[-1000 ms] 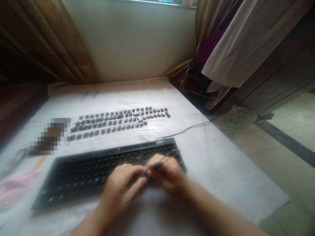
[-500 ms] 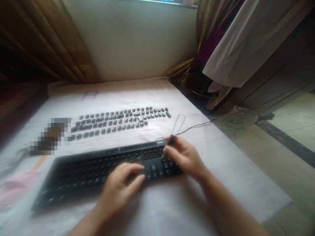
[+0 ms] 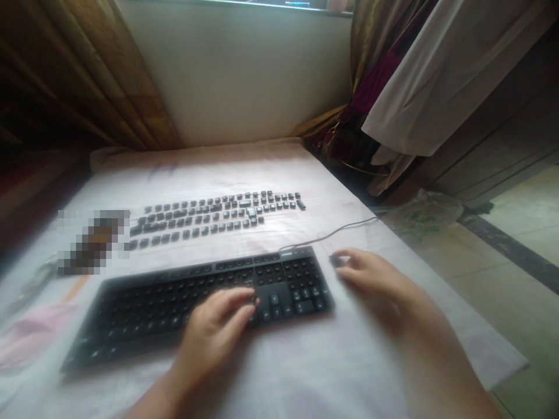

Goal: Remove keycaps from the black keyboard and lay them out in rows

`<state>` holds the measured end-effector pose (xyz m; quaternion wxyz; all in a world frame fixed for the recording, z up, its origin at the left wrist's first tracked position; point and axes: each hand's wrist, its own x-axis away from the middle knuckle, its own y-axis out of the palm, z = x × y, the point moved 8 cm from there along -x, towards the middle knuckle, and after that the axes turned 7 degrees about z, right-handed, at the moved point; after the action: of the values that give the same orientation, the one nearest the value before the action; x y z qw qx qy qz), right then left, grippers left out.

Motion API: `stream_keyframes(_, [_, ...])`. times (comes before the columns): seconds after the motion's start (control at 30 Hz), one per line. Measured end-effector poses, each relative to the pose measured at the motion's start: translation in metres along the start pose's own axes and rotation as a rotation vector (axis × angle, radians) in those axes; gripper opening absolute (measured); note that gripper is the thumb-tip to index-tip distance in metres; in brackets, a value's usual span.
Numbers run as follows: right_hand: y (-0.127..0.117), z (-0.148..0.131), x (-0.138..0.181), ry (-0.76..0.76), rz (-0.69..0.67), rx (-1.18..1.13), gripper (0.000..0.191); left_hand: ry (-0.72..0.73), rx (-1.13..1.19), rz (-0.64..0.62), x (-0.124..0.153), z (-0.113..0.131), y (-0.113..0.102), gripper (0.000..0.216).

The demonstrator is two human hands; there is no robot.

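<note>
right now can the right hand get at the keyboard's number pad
Probably yes: the right hand is just beside the right end of the keyboard, and nothing appears to stand between it and the number pad. It does pinch a small dark object, though.

Your left hand [image 3: 220, 326] and right hand [image 3: 375, 276]: bare, fingers [image 3: 231, 295] rounded at tips. Left wrist [image 3: 187, 355], right wrist [image 3: 413, 305] bare too. Left forearm [image 3: 168, 384], right forearm [image 3: 441, 355] uncovered, smooth-outlined, broadening below your wrists. Nail detail blurred.
</note>
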<state>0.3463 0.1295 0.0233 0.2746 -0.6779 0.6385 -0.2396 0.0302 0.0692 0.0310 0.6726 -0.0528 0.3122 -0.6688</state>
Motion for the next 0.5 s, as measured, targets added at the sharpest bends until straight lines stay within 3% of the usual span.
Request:
stream_keyframes(0.13, [-0.018,-0.004,-0.002,-0.123,0.225,0.206,0.012,-0.023,0.007,-0.005,0.0,-0.001,0.0,0.02])
stream_keyframes(0.23, [-0.02,-0.023,-0.002,-0.169,0.365,0.27,0.004,-0.022,0.013,-0.015,-0.001,0.0,0.001,0.02])
stream_keyframes(0.33, [0.003,-0.062,0.004,-0.311,0.367,0.181,0.017,0.001,0.008,-0.03,-0.001,0.002,0.002,0.019])
stream_keyframes(0.43, [0.044,-0.114,0.023,-0.637,0.235,0.014,0.019,0.029,-0.021,-0.027,-0.002,0.003,0.001,0.019])
stream_keyframes(0.5, [0.067,-0.134,0.035,-0.76,0.198,0.015,0.021,0.043,-0.042,-0.029,-0.001,0.004,0.001,0.019])
